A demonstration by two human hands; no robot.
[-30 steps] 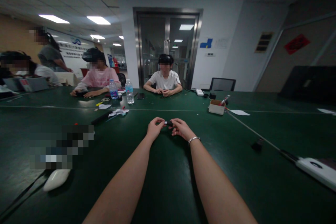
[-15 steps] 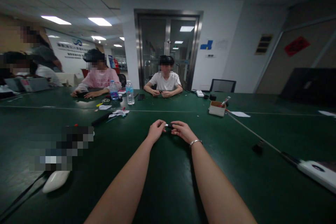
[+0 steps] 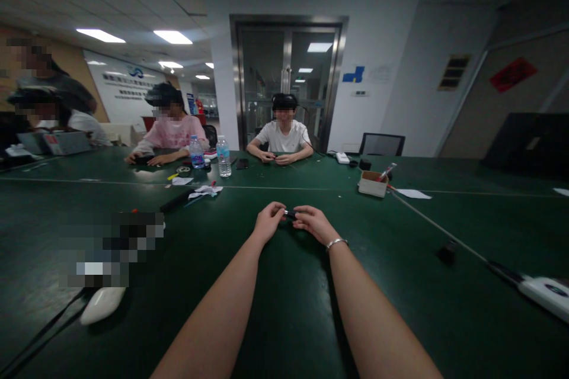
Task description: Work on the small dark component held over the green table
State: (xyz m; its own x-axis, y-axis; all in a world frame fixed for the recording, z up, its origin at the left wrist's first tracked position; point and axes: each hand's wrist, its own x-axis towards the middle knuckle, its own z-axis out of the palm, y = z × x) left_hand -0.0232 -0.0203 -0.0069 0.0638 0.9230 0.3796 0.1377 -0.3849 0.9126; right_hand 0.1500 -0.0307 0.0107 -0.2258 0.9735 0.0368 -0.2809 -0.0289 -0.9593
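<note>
White oval device [image 3: 102, 304] lying at far left on green bench [image 3: 275, 320], cable trailing off it. Two water bottles [image 3: 223, 156] standing farther back, paper scraps [image 3: 202, 191] lying near them. Left hand [image 3: 268, 223] and right hand [image 3: 313, 224] meeting at bench centre, fingertips pinching small dark object [image 3: 290, 214] from both ends, just above bench surface. Bracelet [image 3: 336, 242] sitting on right wrist. Cardboard box [image 3: 372, 184] standing beyond, to right. White power strip [image 3: 544, 295] lying at far right edge.

dark green table [image 3: 284, 308]; small black-and-silver part [image 3: 290, 214]; silver bracelet [image 3: 336, 243]; white mouse [image 3: 102, 304].
</note>
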